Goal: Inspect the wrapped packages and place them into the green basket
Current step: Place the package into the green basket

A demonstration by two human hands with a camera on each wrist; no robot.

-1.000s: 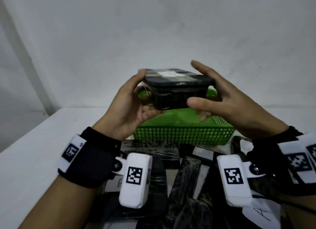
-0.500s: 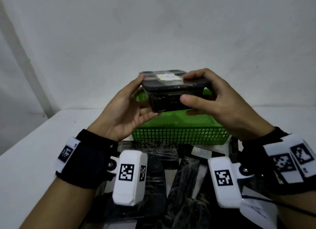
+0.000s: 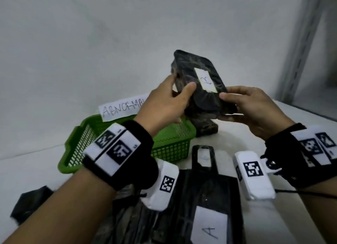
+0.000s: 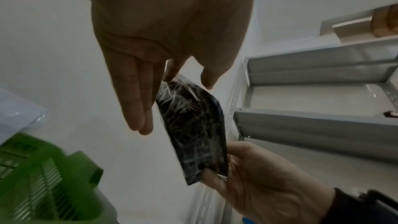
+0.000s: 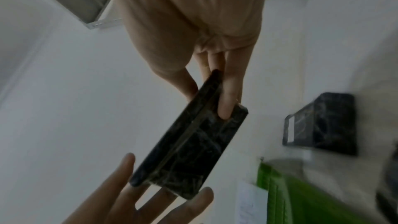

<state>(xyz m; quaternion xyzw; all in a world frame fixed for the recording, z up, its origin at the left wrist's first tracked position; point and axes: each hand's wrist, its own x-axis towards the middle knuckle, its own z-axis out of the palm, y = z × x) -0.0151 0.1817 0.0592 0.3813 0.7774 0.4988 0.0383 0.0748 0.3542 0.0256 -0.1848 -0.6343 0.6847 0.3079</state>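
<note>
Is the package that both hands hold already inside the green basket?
No, the package is held in the air by the left hand and right hand, above the basket.

A white paper sign (image 3: 122,107) standing at the back rim of the green plastic mesh basket (image 3: 169,149) reads "ABNORMAL", its last letter hidden. Above the basket, the held black film-wrapped package (image 3: 198,83) bears a white label (image 3: 205,80) marked "B". In front of the basket, a flat black wrapped package (image 3: 207,198) carries a white label (image 3: 209,225) marked "A".
</note>
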